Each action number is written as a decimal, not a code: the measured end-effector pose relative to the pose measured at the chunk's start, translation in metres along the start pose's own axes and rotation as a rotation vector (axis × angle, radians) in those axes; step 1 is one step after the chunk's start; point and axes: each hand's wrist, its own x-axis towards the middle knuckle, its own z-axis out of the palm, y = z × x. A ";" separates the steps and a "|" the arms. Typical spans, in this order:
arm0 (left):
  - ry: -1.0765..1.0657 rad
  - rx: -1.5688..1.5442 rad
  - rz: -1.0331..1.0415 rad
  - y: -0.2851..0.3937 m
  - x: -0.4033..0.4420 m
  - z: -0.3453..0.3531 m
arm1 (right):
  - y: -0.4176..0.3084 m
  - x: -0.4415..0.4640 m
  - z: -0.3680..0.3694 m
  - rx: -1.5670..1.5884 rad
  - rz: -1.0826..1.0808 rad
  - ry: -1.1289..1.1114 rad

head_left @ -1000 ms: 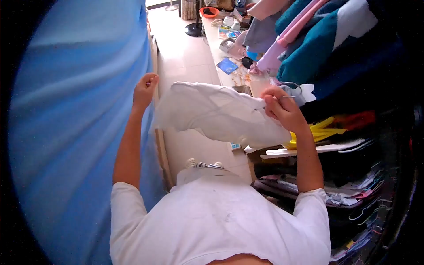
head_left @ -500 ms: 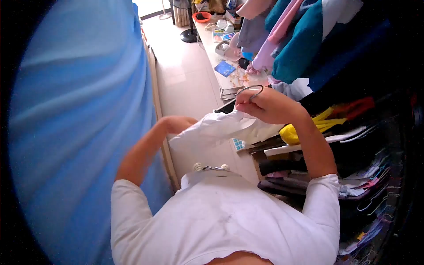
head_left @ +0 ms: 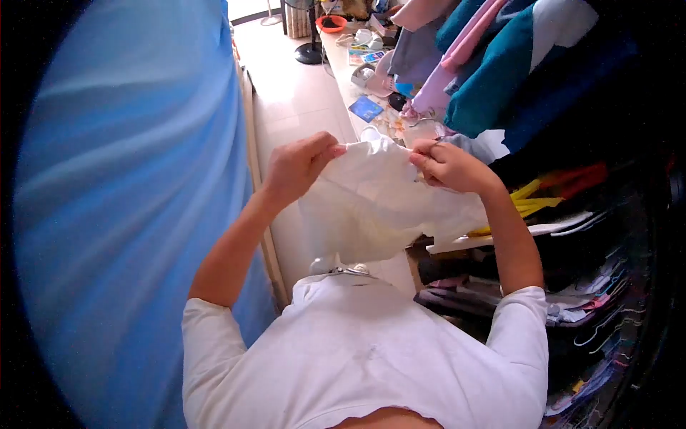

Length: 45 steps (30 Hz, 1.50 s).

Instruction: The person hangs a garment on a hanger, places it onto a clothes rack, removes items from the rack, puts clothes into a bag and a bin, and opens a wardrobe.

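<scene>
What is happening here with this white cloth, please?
A person holds up a thin white cloth with both hands. The left hand pinches its upper edge on one side, and the right hand pinches it on the other, so the cloth hangs down between them. The person stands between a large blue sheet on the left and hanging clothes on the right.

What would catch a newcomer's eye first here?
The blue fabric fills the picture's left side with broad folds. In the middle, the left hand and right hand hold a thin white cloth by its upper edge. At upper right, a teal garment hangs beside pink ones.
</scene>
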 end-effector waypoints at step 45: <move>0.219 0.065 -0.055 0.009 -0.003 0.089 | -0.041 0.034 0.011 0.295 -0.137 0.224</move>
